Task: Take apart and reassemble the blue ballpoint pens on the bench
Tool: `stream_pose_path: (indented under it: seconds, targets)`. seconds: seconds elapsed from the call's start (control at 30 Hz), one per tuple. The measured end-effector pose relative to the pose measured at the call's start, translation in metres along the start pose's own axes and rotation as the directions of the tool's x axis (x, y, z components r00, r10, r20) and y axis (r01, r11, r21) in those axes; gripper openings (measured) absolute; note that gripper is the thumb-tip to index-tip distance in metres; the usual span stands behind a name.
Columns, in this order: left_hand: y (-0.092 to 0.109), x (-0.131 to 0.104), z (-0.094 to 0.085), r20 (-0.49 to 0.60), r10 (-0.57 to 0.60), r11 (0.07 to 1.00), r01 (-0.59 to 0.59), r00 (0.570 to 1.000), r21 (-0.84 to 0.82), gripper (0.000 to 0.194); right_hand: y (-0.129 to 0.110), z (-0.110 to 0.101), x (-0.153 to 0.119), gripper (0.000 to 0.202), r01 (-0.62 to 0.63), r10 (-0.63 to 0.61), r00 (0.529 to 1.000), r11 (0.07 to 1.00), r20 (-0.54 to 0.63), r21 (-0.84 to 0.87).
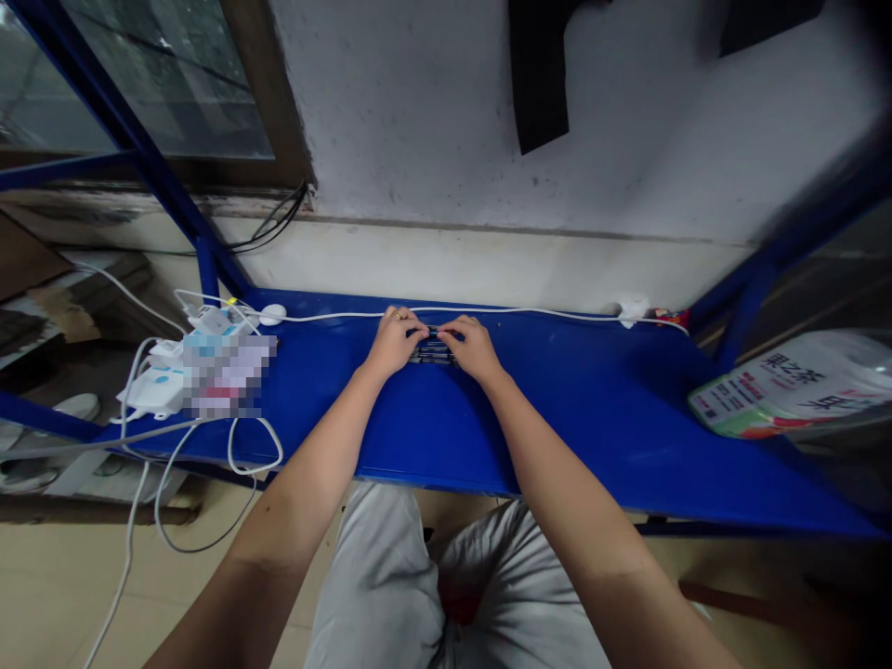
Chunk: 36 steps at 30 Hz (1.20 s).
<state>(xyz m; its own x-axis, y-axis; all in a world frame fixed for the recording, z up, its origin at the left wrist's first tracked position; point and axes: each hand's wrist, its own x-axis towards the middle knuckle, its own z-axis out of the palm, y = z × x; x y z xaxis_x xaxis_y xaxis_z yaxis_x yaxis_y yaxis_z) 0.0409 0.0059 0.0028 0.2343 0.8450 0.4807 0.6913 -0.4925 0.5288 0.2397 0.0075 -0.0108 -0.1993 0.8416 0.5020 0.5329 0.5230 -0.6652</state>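
My left hand [396, 340] and my right hand [472, 346] meet over the blue shelf top [446, 427], a little short of its back edge. Between their pinched fingertips is a small, slim, dark pen-like piece [433, 331] with a bluish tint, one end in each hand. Just below it, several thin dark pen-like sticks [435, 354] lie side by side on the blue surface. Fingers cover the ends of these sticks, and they are too small to tell their exact kind.
White power strips and plugs [157, 386] with tangled cables sit at the left. A white cable [502, 311] runs along the back edge. At the right lies a large plastic bottle [787, 386] with a printed label; blue frame posts [209, 265] rise at both sides.
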Motion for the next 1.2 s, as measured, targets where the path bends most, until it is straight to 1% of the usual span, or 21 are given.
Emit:
stream_pose_path:
  seconds: [0.17,0.27,0.37,0.47,0.57,0.77,0.93,1.07,1.2]
  targets:
    - [0.002,0.001,-0.002,0.022,0.004,1.0,-0.004,1.0,0.014,0.016,0.0,-0.001,0.001,0.012,-0.015,0.015,1.0,1.0,-0.004,0.001]
    - [-0.005,0.003,-0.001,0.028,0.009,0.997,-0.011,1.0,0.076,0.022,0.003,-0.004,0.002,0.013,-0.048,0.049,0.998,0.999,-0.05,0.003]
    - [-0.014,0.007,0.001,0.054,0.013,0.986,-0.022,0.998,0.162,0.025,0.01,-0.005,0.002,0.013,-0.118,0.116,0.988,0.993,-0.097,-0.013]
    - [-0.021,0.01,0.006,0.07,-0.006,0.978,-0.009,0.998,0.211,0.024,0.016,-0.004,0.002,0.013,-0.165,0.161,0.982,0.985,-0.1,-0.039]
    - [-0.023,0.012,0.009,0.087,-0.023,0.972,0.001,0.996,0.234,0.024,0.019,-0.001,0.002,0.012,-0.185,0.18,0.979,0.982,-0.091,-0.047]
    - [-0.023,0.013,0.01,0.09,-0.03,0.968,0.006,0.996,0.249,0.018,0.018,-0.001,0.002,0.012,-0.191,0.187,0.978,0.981,-0.089,-0.032]
    - [-0.023,0.014,0.009,0.089,-0.031,0.97,0.008,0.996,0.244,0.021,0.017,0.0,0.001,0.012,-0.181,0.177,0.981,0.983,-0.083,-0.038]
    - [-0.023,0.014,0.009,0.105,-0.039,0.97,0.012,0.994,0.242,0.018,0.017,0.001,0.001,0.011,-0.179,0.176,0.982,0.983,-0.075,-0.037]
    - [-0.022,0.014,0.007,0.083,-0.04,0.97,0.019,0.996,0.244,0.017,0.016,0.001,0.001,0.011,-0.18,0.178,0.981,0.983,-0.072,-0.029]
